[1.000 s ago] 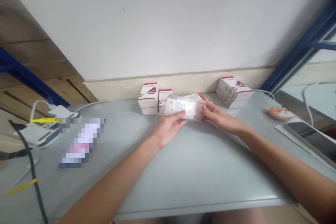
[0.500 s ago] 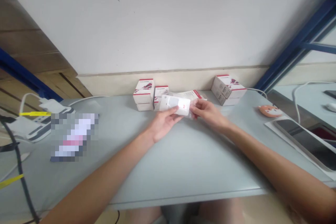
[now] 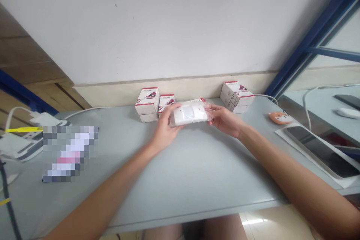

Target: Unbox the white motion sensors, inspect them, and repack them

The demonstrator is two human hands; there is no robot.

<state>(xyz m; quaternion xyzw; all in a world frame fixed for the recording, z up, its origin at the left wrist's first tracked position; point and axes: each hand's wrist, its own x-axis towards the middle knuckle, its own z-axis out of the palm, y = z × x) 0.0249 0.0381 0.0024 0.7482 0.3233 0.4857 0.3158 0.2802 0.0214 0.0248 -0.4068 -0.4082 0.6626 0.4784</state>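
A white motion sensor (image 3: 189,114) in a clear plastic bag is held up over the desk, its rounded face with a greyish window turned upward. My left hand (image 3: 165,125) is closed around its left end, thumb on the far side and fingers underneath. At the other end, my right hand (image 3: 223,119) pinches the bag's plastic (image 3: 208,111) between thumb and fingers. Just behind, a flat white and red box or leaflet (image 3: 203,100) is mostly hidden by the sensor. A small white box with red edges (image 3: 166,102) stands behind my left hand.
Stacked white boxes (image 3: 147,104) stand left by the wall, and more boxes (image 3: 237,95) at right. An orange animal-face case (image 3: 280,117) and a phone (image 3: 320,151) on white card lie right. Power strips with plugs (image 3: 36,140) and a blurred-out object (image 3: 70,153) lie left.
The sensor has tipped, so its rounded front and lower edge now show. My left hand has shifted from its near side to wrap its left end. The camera view has turned slightly.
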